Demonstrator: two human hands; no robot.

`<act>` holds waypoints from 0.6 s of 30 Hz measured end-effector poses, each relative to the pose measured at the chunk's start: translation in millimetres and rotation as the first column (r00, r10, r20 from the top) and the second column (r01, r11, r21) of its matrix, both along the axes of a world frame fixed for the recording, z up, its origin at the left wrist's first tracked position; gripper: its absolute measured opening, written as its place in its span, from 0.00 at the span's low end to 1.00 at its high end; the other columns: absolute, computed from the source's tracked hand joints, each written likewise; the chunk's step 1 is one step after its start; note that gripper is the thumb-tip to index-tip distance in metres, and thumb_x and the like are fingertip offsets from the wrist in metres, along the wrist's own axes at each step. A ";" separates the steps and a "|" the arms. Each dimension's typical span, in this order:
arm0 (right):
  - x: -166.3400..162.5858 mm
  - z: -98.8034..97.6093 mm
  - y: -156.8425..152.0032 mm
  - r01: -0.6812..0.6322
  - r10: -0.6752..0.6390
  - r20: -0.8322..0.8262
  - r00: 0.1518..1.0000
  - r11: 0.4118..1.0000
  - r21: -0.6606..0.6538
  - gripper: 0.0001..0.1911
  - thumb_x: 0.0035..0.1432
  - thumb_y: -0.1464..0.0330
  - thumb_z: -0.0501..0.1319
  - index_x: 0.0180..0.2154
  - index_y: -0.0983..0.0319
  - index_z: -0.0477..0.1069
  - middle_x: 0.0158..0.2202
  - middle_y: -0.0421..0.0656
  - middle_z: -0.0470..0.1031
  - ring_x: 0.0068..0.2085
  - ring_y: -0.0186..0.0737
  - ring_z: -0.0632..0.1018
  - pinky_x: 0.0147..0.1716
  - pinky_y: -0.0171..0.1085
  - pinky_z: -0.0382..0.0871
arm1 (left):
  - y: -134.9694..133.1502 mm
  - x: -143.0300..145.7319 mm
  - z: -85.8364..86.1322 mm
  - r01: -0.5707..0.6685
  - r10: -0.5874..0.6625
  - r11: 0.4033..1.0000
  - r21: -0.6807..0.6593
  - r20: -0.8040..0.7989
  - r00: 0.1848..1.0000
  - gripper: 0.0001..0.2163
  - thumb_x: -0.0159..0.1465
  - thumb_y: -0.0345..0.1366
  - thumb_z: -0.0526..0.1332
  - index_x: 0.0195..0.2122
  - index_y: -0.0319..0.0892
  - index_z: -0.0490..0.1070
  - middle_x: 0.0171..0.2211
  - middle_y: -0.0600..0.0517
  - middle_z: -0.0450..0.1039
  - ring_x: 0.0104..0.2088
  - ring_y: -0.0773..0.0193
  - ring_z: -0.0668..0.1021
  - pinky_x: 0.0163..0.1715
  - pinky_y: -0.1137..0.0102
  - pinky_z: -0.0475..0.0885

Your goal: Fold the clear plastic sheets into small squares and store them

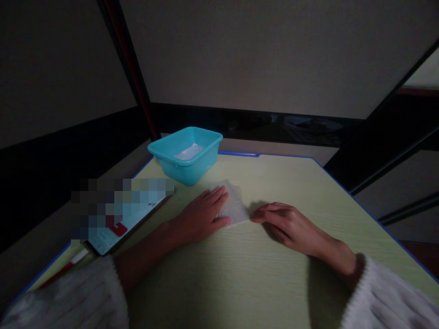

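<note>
A small clear plastic bag (pixel 235 203) lies flat on the pale green table (pixel 267 274). My left hand (pixel 202 214) rests palm down on the bag's left part, fingers stretched out and flat. My right hand (pixel 286 224) sits just to the right of the bag, its fingers held together with the tips touching the bag's lower right corner. Both wrists wear white knitted sleeves.
A teal plastic tub (pixel 187 155) with something pale and flat inside stands at the table's back left. A printed sheet or booklet (pixel 116 226) lies at the left edge, partly blurred, with a red-and-white pen (pixel 65 268) in front of it. Dark walls surround the table.
</note>
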State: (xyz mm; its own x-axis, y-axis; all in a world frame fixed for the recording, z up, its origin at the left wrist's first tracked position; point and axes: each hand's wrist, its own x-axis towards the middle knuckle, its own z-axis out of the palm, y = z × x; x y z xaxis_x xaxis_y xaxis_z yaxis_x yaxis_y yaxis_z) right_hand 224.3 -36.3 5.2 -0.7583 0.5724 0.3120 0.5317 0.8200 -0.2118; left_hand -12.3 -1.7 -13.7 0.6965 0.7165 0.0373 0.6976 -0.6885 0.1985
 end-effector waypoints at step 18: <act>-3.2 0.9 -1.1 -0.069 0.064 0.040 0.997 0.989 0.132 0.16 0.59 0.76 0.45 0.39 0.67 0.70 0.36 0.51 0.74 0.40 0.42 0.74 0.38 0.43 0.71 | 1.1 -2.0 -2.2 0.008 -0.008 1.000 0.022 0.003 1.000 0.25 0.65 0.42 0.45 0.59 0.32 0.51 0.62 0.40 0.46 0.62 0.57 0.50 0.58 0.60 0.49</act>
